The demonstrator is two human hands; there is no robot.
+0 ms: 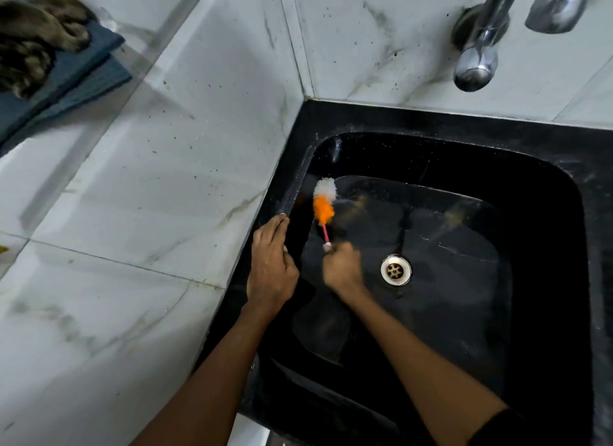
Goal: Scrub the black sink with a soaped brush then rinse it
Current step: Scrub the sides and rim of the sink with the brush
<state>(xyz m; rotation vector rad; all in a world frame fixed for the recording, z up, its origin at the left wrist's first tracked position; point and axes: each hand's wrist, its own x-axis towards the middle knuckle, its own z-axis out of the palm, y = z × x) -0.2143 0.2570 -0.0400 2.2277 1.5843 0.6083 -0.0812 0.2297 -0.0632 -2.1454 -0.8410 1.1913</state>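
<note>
The left hand [270, 263] rests flat on the black stone sink's [497, 140] rim. The right hand [341, 264] grips the pink-handled, orange-and-white bristled brush [324, 203], which points up and away from it.

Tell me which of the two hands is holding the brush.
The right hand grips the pink handle of the orange and white brush inside the black sink. The left hand holds no brush; its fingers rest on the sink's left rim.

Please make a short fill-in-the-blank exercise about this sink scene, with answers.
1. The right hand holds a brush with white and ____ bristles.
2. The left hand rests on the sink rim, which is ____ in colour.
3. The drain lies to the ____ of the brush.

Answers: orange; black; right
</note>
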